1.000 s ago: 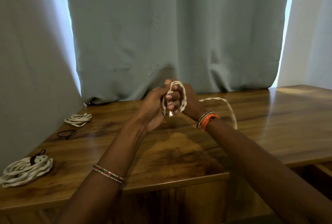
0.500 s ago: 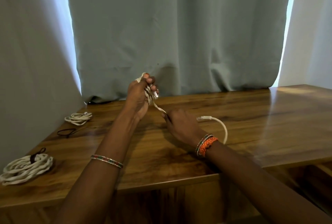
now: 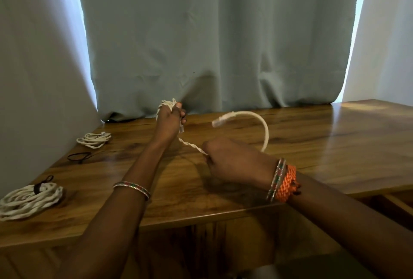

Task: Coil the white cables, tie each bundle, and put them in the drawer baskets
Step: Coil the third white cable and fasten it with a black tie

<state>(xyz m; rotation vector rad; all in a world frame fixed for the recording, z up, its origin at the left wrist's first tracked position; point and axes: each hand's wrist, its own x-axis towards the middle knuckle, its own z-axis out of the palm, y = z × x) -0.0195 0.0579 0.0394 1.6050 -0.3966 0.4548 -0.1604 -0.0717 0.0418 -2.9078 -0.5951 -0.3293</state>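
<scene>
The left hand (image 3: 168, 120) grips a small coil of white cable (image 3: 192, 145) above the wooden table (image 3: 312, 144). The right hand (image 3: 232, 160) pinches the taut strand lower down, and the free end arcs up beyond it.

Two coiled bundles (image 3: 29, 200) (image 3: 93, 139) lying on table (image 3: 335, 155) far left w/ a loose tie (image 3: 78, 157) btwn them; curtain (image 3: 212, 44) hanging behind; hands (image 3: 169, 120) (image 3: 234, 162) working mid-table.
</scene>
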